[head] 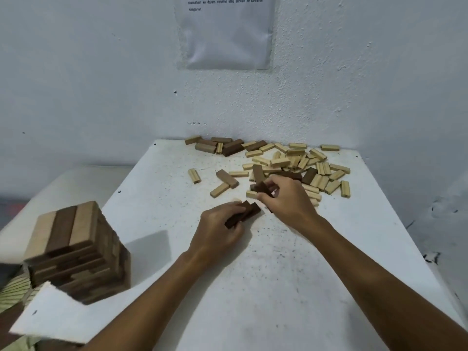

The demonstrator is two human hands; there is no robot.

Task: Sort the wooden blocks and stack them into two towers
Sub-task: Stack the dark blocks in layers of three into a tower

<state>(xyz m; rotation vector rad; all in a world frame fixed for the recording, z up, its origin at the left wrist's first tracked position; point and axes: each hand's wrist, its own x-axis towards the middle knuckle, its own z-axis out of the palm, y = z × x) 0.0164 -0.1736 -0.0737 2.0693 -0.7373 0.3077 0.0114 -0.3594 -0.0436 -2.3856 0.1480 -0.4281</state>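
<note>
While gripped, dark blocks (244, 214) between fingers (229, 207)

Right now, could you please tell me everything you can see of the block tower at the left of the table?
The block tower stands near the white table's left edge, apart from both hands. It looks wooden, built of many stacked layers mixing dark brown and pale blocks. Its top layer shows three blocks side by side: pale, dark, pale. It appears upright, though blurred, and casts a shadow to its right. Its base is partly hidden behind a white sheet.
</note>
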